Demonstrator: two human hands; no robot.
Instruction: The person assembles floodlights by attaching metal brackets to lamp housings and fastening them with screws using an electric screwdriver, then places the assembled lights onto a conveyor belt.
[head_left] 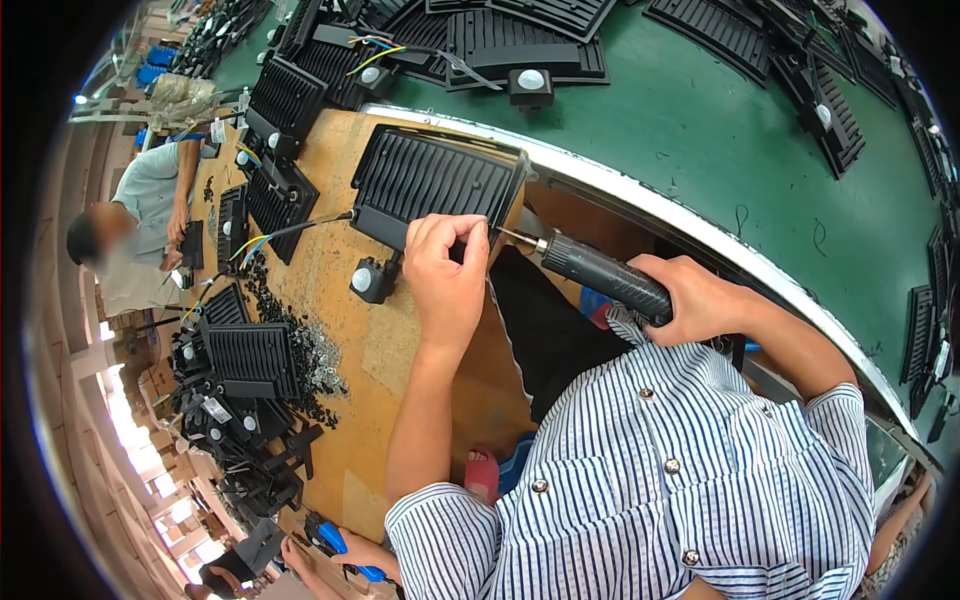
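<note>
A black finned floodlight housing lies on the wooden bench, a motion sensor with a white dome beside it. My left hand is at the housing's near edge, thumb and fingertips pinched together; whatever is between them is too small to make out. My right hand is wrapped around a black electric screwdriver. Its thin bit points left at the housing's corner, close to my left fingertips. Whether the bit touches a screw is not visible.
Loose black parts and a heap of silver screws lie left of the housing. More floodlights are piled there. A green conveyor belt with a white edge carries further floodlights. A co-worker sits across; another person's hand holds a blue tool.
</note>
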